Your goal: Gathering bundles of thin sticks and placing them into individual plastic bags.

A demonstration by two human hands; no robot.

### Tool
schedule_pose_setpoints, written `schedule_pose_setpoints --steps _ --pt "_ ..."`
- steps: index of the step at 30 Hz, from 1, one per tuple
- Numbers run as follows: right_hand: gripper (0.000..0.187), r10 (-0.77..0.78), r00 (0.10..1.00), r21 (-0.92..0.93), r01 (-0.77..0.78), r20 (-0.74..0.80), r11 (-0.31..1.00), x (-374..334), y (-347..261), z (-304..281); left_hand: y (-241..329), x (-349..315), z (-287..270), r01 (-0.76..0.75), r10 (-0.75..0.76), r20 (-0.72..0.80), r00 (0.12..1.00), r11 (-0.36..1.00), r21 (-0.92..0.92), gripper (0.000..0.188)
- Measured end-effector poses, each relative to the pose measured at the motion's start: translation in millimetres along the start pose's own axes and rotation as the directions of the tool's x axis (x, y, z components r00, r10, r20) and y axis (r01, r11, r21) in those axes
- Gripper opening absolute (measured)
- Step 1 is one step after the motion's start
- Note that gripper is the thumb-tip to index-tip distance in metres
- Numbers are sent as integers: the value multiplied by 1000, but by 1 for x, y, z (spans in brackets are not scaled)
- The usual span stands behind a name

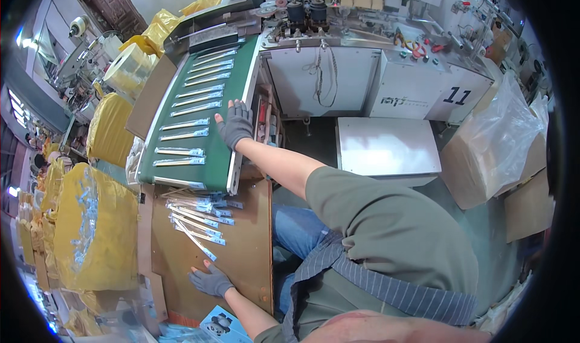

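Note:
My right hand (235, 125), in a grey glove with bare fingertips, lies over the right side rail of a green conveyor belt (199, 134). Its fingers are apart and hold nothing. Spaced rows of thin pale sticks in clear, blue-printed wrappers (181, 151), which look like chopsticks, lie crosswise on the belt. Below the belt's near end, a loose pile of the same wrapped sticks (196, 213) fans out on a brown table (248, 258). My left hand (211, 281), gloved alike, rests palm down on the table just below the pile, fingers spread and nothing in them.
Yellow plastic-covered bundles (96, 228) stand left of the table. A blue panda-printed package (225, 325) lies at its near edge. Machinery (308, 17) lines the back. To the right are a white box-like step (386, 147) and a plastic-lined cardboard box (483, 162).

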State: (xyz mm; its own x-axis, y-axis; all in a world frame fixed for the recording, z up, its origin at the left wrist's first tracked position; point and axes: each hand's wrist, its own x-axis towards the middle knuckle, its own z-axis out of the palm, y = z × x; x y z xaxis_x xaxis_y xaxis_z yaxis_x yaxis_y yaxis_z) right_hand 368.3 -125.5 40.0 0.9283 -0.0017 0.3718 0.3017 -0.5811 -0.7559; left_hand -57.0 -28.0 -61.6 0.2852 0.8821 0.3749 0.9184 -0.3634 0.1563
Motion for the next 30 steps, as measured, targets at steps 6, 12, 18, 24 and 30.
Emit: schedule_pose_setpoints --steps 6,12,18,24,30 --pt "70 -18 999 -34 17 -28 999 -1 -1 -1 -2 2 1 18 -18 38 999 1000 6 65" --pt "70 -19 1000 -29 19 6 999 -1 -1 -1 4 -2 -7 -5 5 -29 1000 1000 -2 62" --pt "71 2 999 -97 4 55 995 -2 -2 -1 2 -4 -5 5 -5 -35 999 1000 0 62" --pt "72 -25 999 -106 29 43 994 -1 2 1 1 -4 0 -19 18 -64 998 1000 -10 62" --pt "73 -57 998 -119 58 5 991 4 4 4 3 -2 -1 -46 43 -83 996 998 -31 61"
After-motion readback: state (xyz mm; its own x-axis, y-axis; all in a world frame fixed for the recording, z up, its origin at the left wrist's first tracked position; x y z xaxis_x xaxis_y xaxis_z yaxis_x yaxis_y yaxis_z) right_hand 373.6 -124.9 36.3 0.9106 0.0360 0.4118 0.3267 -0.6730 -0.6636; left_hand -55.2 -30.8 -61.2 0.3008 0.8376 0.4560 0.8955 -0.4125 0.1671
